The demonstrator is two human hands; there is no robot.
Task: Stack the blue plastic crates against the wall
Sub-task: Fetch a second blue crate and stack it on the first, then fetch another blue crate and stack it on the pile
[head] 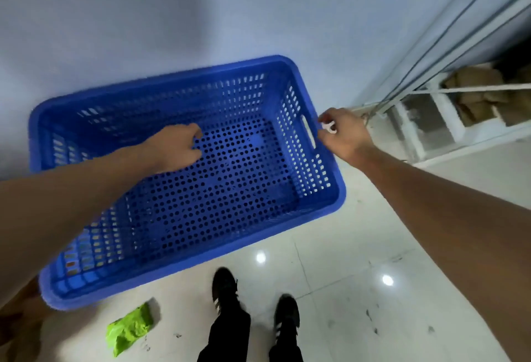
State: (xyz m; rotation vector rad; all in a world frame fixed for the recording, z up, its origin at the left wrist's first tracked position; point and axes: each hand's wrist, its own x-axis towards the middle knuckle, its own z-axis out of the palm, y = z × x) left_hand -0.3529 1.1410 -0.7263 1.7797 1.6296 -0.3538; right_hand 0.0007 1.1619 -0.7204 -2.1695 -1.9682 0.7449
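A blue perforated plastic crate [330,189] sits open side up against the pale wall [172,16]; darker shapes through its holes suggest more crate beneath, but I cannot tell for sure. My left hand [175,149] hovers over the crate's inside with the fingers loosely curled and nothing in it. My right hand [342,134] is at the crate's right short rim beside the handle slot. Its fingers pinch a small white object [330,127] and touch the rim.
A crumpled green bag [129,330] lies on the glossy tiled floor [359,290] near the crate's front corner. My two black shoes [227,290] stand just in front. A white metal frame [425,131] with brown boxes stands at the right.
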